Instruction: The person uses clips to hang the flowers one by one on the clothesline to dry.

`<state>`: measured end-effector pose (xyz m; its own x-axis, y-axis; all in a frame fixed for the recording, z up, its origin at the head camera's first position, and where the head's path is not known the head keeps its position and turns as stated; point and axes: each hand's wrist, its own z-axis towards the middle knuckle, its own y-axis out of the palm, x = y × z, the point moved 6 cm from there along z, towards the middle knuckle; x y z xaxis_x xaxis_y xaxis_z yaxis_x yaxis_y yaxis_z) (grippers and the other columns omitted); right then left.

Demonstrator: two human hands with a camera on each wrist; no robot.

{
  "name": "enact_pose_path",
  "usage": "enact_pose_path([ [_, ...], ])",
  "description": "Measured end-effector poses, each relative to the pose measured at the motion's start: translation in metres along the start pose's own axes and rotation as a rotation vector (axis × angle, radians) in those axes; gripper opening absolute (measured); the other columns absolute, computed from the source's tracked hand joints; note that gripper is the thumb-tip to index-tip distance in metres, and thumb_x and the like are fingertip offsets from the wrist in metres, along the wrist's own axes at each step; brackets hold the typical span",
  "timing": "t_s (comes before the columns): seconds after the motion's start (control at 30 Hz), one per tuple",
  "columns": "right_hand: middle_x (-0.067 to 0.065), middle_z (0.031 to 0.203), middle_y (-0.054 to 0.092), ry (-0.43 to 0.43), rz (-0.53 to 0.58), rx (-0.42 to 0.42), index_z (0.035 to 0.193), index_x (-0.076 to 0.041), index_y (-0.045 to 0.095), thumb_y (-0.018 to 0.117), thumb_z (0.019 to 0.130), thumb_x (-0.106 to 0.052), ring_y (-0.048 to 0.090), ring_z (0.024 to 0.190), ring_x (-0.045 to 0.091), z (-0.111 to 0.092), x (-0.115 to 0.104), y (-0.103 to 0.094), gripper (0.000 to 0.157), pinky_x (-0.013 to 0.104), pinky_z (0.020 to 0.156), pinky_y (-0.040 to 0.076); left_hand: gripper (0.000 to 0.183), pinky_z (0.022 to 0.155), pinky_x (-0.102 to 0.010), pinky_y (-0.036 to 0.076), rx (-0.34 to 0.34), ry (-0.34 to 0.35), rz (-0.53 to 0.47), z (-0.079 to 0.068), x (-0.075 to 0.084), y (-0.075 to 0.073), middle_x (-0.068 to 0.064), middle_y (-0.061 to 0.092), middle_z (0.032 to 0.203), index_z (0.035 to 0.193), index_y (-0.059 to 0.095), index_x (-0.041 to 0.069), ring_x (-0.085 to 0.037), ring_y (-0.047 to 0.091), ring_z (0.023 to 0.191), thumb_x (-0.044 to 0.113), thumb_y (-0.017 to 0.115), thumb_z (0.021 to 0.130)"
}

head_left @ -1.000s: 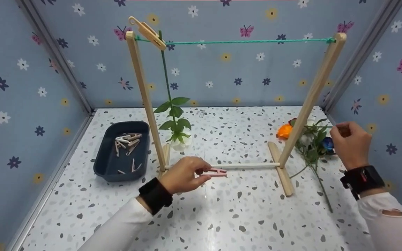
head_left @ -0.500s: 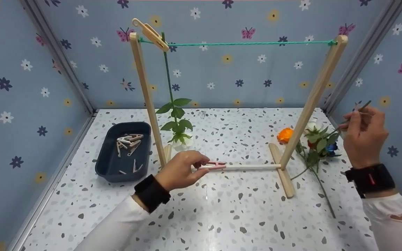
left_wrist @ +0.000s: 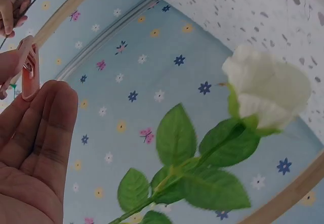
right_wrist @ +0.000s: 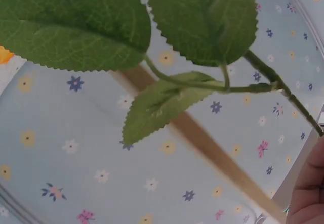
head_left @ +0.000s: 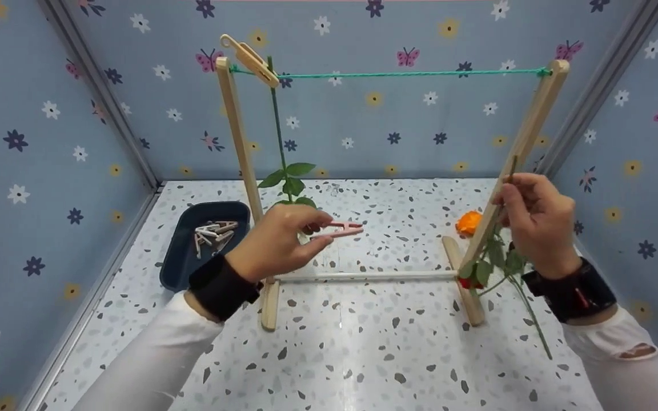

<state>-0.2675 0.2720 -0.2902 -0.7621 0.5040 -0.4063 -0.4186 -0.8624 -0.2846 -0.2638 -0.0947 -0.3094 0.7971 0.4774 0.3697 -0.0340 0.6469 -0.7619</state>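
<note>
The person's left hand (head_left: 283, 237) pinched a pink plastic clothespin (left_wrist: 30, 86) between thumb and curled fingers, its free end pointing toward the right side of the frame. The hand was raised above the speckled white counter (head_left: 397, 348), just in front of the hanging white rose (left_wrist: 268, 90), whose head it largely hid in the head view.

The right hand (head_left: 540, 228) had its thumb and fingers closed round the stem of a red, green-leaved flower (head_left: 496, 253), with a short brownish stem end rising above the grip. Leaves hung below the hand, and the red bloom (head_left: 470, 283), partly covered by a leaf, was lowest, near the foot of the right wooden post (head_left: 540, 108).

A thin green cord (head_left: 397, 74) ran between that post and the left wooden post (head_left: 239, 137). Near its left end, a tan clothespin (head_left: 255, 64) held the white rose upside down by its stem. A white rod (head_left: 374, 276) joined the posts low down. Left of the frame sat a dark blue rectangular tray (head_left: 175, 275) containing pale clothespins (head_left: 209, 230). An orange flower (head_left: 469, 224) lay beside the right post.
</note>
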Motion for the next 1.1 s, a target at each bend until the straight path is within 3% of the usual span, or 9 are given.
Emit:
enact_pose_path([
  [0.17, 0.02, 0.073, 0.073, -0.062, 0.093, -0.129, 0.114, 0.011, 0.062, 0.054, 0.103, 0.011, 0.061, 0.053, -0.002, 0.007, -0.017, 0.039, 0.014, 0.01, 0.052, 0.051, 0.018, 0.076, -0.038, 0.062, 0.045, 0.008, 0.013, 0.024, 0.009, -0.036, -0.016, 0.077, 0.098, 0.111, 0.077, -0.004, -0.026, 0.07, 0.083, 0.008, 0.076, 0.097],
  [0.37, 0.018, 0.072, 0.072, -0.088, 0.158, -0.194, 0.121, 0.009, 0.06, 0.052, 0.103, 0.013, 0.062, 0.049, 0.009, 0.017, -0.028, 0.079, 0.019, 0.014, 0.051, 0.052, 0.027, 0.08, -0.039, 0.059, 0.064, -0.061, 0.034, 0.053, 0.013, -0.067, -0.019, 0.077, 0.107, 0.119, 0.075, -0.007, -0.029, 0.068, 0.087, 0.011, 0.076, 0.098],
  [0.57, 0.02, 0.082, 0.073, 0.018, 0.207, -0.279, 0.13, 0.01, 0.058, 0.051, 0.106, 0.01, 0.063, 0.057, 0.01, 0.028, -0.036, 0.112, 0.026, 0.016, 0.06, 0.055, 0.033, 0.087, -0.041, 0.062, 0.097, -0.099, 0.052, 0.069, 0.013, -0.096, -0.023, 0.077, 0.116, 0.127, 0.072, -0.01, -0.031, 0.071, 0.093, 0.008, 0.075, 0.1],
  [0.73, 0.025, 0.091, 0.075, 0.154, 0.291, -0.315, 0.121, 0.014, 0.064, 0.058, 0.104, 0.008, 0.067, 0.068, 0.008, 0.041, -0.039, 0.132, 0.019, 0.019, 0.067, 0.058, 0.033, 0.087, -0.026, 0.056, 0.129, -0.13, 0.093, 0.079, 0.012, -0.121, -0.021, 0.077, 0.116, 0.128, 0.071, -0.009, -0.028, 0.07, 0.094, 0.009, 0.075, 0.101],
  [0.9, 0.026, 0.095, 0.079, 0.184, 0.282, -0.328, 0.115, 0.013, 0.069, 0.066, 0.103, 0.004, 0.072, 0.082, 0.002, 0.052, -0.043, 0.145, 0.015, 0.018, 0.073, 0.057, 0.031, 0.086, -0.026, 0.049, 0.135, -0.136, 0.163, 0.09, 0.019, -0.141, -0.021, 0.074, 0.114, 0.127, 0.072, -0.006, -0.029, 0.064, 0.096, 0.015, 0.072, 0.104],
  [1.1, 0.025, 0.091, 0.078, 0.22, 0.374, -0.329, 0.118, 0.012, 0.073, 0.068, 0.102, 0.004, 0.074, 0.076, 0.003, 0.064, -0.048, 0.161, 0.019, 0.024, 0.071, 0.064, 0.032, 0.085, -0.03, 0.046, 0.107, -0.162, 0.257, 0.103, 0.024, -0.163, -0.021, 0.069, 0.117, 0.13, 0.073, -0.002, -0.029, 0.059, 0.101, 0.019, 0.067, 0.107],
])
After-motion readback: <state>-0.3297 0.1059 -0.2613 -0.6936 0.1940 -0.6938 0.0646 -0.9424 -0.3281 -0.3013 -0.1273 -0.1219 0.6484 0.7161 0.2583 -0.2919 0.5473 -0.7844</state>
